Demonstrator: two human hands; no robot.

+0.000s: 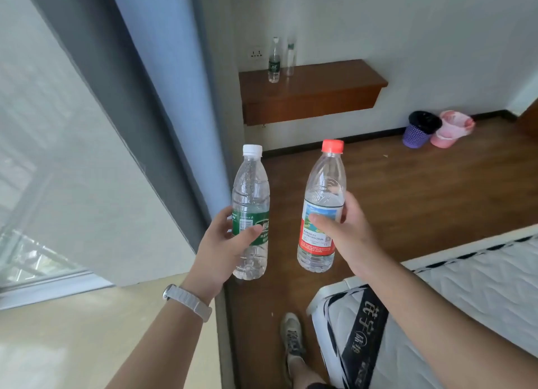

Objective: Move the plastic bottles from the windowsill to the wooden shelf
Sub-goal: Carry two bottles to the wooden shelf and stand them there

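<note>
My left hand [224, 243] grips a clear plastic bottle with a white cap and green label [251, 196], held upright. My right hand [346, 231] grips a second clear bottle with a red cap and red-and-blue label [321, 184], also upright. Both are held in the air above the wooden floor. Ahead, a wooden shelf [326, 79] is fixed to the white wall. Two more bottles stand on its left end: one with a dark green label [274, 60] and a clear one [290, 58] beside it. The beige windowsill [87, 330] lies at lower left, below the window.
A grey curtain [139, 97] hangs along the window at left. A mattress corner [436, 315] juts in at lower right. A purple basket [419, 129] and a pink bin [451, 129] sit on the floor by the far wall. My shoe [292, 339] is below.
</note>
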